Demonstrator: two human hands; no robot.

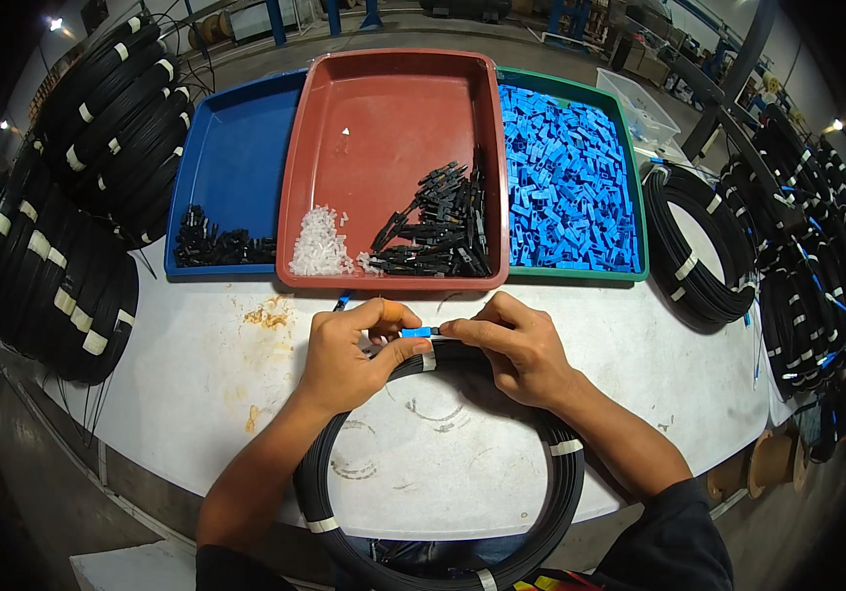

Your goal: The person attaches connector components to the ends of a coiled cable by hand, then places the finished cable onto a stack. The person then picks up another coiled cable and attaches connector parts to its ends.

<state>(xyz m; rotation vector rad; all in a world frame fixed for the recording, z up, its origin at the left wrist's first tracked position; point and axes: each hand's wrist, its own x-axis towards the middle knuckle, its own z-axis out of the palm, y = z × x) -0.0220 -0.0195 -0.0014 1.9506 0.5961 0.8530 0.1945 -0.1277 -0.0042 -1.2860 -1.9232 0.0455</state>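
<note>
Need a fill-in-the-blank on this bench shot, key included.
1. The left hand pinches a small ____ plastic piece.
2. In the middle tray, white bits lie to the ____ of black parts.
3. Blue clips fill the ____ tray.
4. Bands around the front coil are ____.

Missing words: blue; left; green; white.

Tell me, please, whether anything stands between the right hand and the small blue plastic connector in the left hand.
Only a short dark piece shows between the right hand and the blue connector in the left hand; nothing else visible intervenes.
</note>
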